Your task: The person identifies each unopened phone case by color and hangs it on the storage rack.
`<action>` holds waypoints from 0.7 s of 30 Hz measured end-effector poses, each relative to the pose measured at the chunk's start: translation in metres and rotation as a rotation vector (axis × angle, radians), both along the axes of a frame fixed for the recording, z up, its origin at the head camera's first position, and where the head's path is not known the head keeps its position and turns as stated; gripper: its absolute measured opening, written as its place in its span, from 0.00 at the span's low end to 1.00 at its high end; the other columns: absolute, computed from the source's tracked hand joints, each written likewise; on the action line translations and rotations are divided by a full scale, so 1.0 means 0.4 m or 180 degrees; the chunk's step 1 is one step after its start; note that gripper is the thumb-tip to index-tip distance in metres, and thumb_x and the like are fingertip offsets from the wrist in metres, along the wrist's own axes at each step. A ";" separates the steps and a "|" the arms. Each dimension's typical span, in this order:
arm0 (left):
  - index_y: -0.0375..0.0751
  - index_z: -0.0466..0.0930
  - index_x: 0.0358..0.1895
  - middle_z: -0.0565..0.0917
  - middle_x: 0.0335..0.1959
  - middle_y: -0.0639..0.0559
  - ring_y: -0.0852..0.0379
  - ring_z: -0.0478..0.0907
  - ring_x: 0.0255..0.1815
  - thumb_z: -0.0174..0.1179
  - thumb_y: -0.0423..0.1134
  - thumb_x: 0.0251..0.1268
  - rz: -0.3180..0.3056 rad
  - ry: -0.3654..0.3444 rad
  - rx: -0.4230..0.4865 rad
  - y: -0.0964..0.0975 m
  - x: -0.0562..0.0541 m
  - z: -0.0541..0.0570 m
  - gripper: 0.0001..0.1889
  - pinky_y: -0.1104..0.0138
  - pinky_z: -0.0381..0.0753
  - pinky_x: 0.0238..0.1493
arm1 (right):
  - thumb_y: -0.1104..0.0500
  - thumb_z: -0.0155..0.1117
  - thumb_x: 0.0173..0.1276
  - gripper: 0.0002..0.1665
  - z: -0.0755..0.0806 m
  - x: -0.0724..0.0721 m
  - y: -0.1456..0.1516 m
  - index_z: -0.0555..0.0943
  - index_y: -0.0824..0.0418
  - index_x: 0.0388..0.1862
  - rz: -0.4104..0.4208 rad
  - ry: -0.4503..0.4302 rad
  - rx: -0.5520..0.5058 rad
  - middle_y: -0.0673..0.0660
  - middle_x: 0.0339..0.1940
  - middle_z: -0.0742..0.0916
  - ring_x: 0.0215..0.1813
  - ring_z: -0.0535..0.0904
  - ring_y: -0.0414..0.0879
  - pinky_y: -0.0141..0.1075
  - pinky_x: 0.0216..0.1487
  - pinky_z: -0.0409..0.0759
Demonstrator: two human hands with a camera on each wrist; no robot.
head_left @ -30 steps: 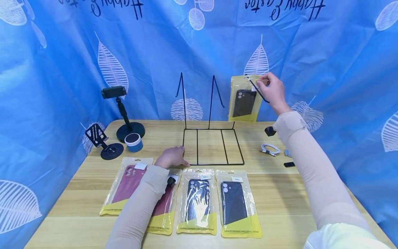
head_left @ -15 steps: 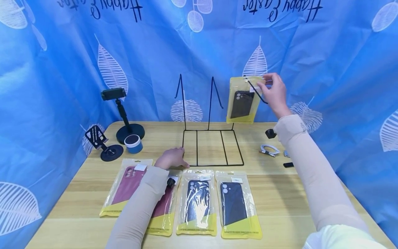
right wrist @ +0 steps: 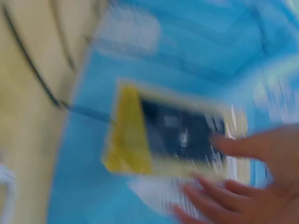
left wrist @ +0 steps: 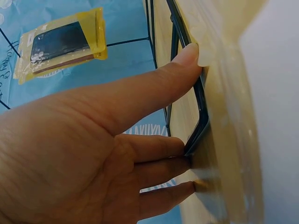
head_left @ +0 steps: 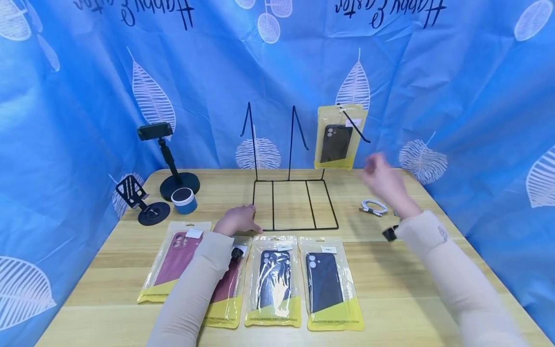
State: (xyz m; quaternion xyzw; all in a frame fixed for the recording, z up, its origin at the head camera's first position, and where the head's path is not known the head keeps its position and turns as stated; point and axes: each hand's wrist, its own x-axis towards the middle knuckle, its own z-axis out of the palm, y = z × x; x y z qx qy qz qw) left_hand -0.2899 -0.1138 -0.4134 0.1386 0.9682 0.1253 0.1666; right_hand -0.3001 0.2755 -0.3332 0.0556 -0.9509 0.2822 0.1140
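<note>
A packaged dark phone case (head_left: 336,142) hangs in its yellow-bottomed pouch from the right arm of a black wire rack (head_left: 306,229). My left hand (head_left: 238,219) rests at the rack's front left corner. In the left wrist view the thumb (left wrist: 187,56) presses the front wire, and the fairly straight fingers touch near the corner. My right hand (head_left: 386,183) is blurred, below and right of the hanging pouch, and holds nothing. In the right wrist view its fingers are spread apart. In front of the rack lie pouches with a pink case (head_left: 177,258) and dark cases (head_left: 324,282).
Another pink-case pouch (head_left: 225,294) is partly under the left forearm. Two black phone stands (head_left: 179,185) and a blue jar (head_left: 184,201) stand at the left. A coiled white cable (head_left: 374,207) lies at the right. A blue patterned cloth surrounds the table (head_left: 390,299).
My right hand has let go of the hanging pouch and moved down, toward me. The pouch stays on the rack's right arm. My left hand has kept its place at the corner.
</note>
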 end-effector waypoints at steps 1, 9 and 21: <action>0.33 0.64 0.73 0.66 0.74 0.35 0.37 0.65 0.74 0.68 0.54 0.60 0.0010 -0.0003 0.0009 -0.002 0.000 -0.002 0.43 0.47 0.69 0.70 | 0.44 0.60 0.73 0.36 -0.029 0.020 -0.012 0.66 0.66 0.67 0.0215 -0.0261 0.0298 0.63 0.53 0.82 0.49 0.81 0.57 0.51 0.48 0.81; 0.34 0.62 0.74 0.65 0.75 0.35 0.37 0.63 0.75 0.69 0.55 0.60 0.0034 0.0000 0.0063 -0.013 -0.004 -0.017 0.45 0.47 0.67 0.71 | 0.44 0.67 0.67 0.20 -0.197 0.101 -0.092 0.81 0.57 0.47 0.1131 -0.1061 0.1064 0.49 0.40 0.87 0.41 0.82 0.43 0.44 0.45 0.81; 0.33 0.64 0.73 0.67 0.73 0.34 0.36 0.65 0.73 0.69 0.55 0.59 0.0030 0.0017 0.0057 -0.006 -0.005 -0.011 0.44 0.47 0.69 0.70 | 0.45 0.71 0.63 0.17 -0.233 0.103 -0.120 0.80 0.54 0.40 0.1301 -0.1483 0.0925 0.47 0.34 0.82 0.36 0.76 0.41 0.38 0.42 0.76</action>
